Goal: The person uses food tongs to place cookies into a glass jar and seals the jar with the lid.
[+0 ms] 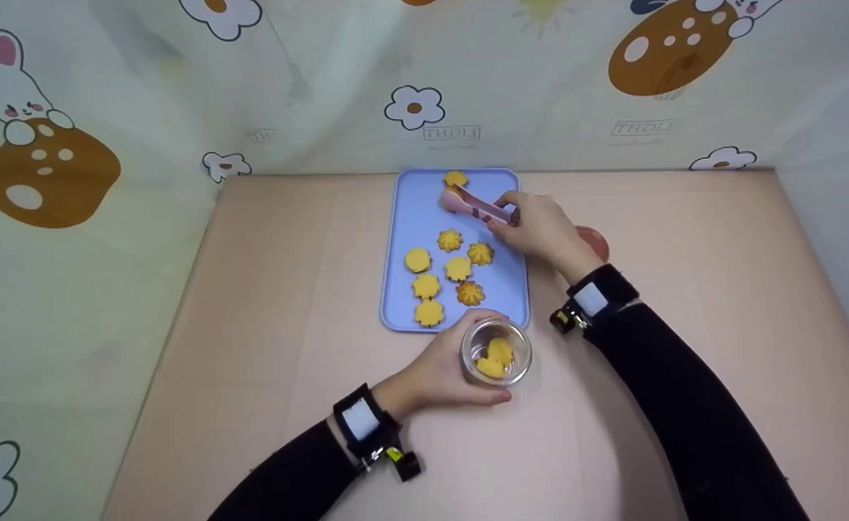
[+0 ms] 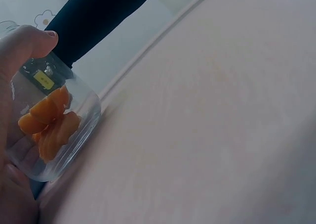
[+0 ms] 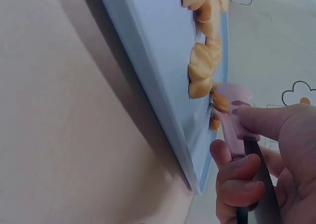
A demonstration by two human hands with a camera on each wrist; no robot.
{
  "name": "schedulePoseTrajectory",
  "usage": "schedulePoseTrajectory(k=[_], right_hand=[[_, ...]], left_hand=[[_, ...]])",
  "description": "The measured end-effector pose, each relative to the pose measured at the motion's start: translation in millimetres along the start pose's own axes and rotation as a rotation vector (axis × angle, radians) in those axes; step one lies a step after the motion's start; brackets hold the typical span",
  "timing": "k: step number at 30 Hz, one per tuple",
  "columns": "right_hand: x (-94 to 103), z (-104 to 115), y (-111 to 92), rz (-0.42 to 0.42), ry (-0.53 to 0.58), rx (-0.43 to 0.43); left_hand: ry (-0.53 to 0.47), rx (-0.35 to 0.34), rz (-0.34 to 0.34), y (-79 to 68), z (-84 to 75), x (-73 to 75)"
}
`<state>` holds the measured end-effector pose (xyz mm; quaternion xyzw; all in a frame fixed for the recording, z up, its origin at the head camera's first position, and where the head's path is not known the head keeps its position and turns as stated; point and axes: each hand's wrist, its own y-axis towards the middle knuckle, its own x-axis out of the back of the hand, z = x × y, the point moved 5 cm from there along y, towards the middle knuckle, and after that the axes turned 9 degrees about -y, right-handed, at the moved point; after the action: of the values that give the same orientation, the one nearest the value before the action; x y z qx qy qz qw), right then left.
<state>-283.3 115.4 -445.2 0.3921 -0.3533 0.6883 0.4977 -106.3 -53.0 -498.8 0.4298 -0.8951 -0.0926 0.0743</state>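
Note:
My right hand (image 1: 540, 226) grips a pair of pink tongs (image 1: 478, 208) with dark handles, thumb on one side and fingers curled on the other. The pink tips close around a yellow cookie (image 3: 219, 101) near the tray's far end. Several more flower-shaped cookies (image 1: 458, 268) lie on the blue tray (image 1: 395, 217). Just in front of the tray's near edge, my left hand (image 1: 442, 369) holds a clear glass jar (image 1: 468, 354), fingers and thumb wrapped around its side. A few cookies (image 2: 49, 115) rest at the bottom of the jar.
A reddish-brown round thing (image 1: 594, 242) lies on the table right of the tray, partly hidden by the right wrist. Behind the pale pink table (image 1: 308, 253) hangs a cream curtain (image 1: 323, 87) with printed rabbits and flowers.

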Motion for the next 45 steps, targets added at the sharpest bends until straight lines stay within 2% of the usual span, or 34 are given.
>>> schedulePoseTrajectory(k=[10, 21, 26, 29, 32, 36, 39, 45], right_hand=[[-3.9, 0.3, -0.6, 0.0, 0.023, -0.005], [-4.1, -6.8, -18.6, -0.139, 0.072, 0.12], [18.1, -5.4, -44.4, -0.212, 0.122, 0.192], [38.3, -1.9, -62.8, -0.267, 0.144, 0.232], [57.2, 0.8, -79.3, -0.286, 0.173, 0.24], [77.8, 0.8, -101.0, -0.274, 0.22, 0.238], [89.6, -0.8, -117.0, -0.254, 0.245, 0.267], [105.1, -3.2, -140.6, -0.127, 0.316, 0.424]], left_hand=[[-0.003, 0.014, -0.001, -0.8, 0.3, 0.8], [0.036, 0.008, -0.006, -5.9, 1.4, 0.3], [0.014, 0.038, 0.003, -7.0, 2.1, -1.5], [0.001, 0.036, 0.005, -5.9, 2.0, -1.5], [-0.004, 0.023, 0.005, -4.2, 1.6, -0.8], [-0.012, 0.033, 0.006, -2.3, 1.1, -1.1], [-0.016, 0.043, 0.007, -1.2, 0.2, -1.4], [0.012, 0.008, 0.005, -1.1, -0.2, 0.0]])
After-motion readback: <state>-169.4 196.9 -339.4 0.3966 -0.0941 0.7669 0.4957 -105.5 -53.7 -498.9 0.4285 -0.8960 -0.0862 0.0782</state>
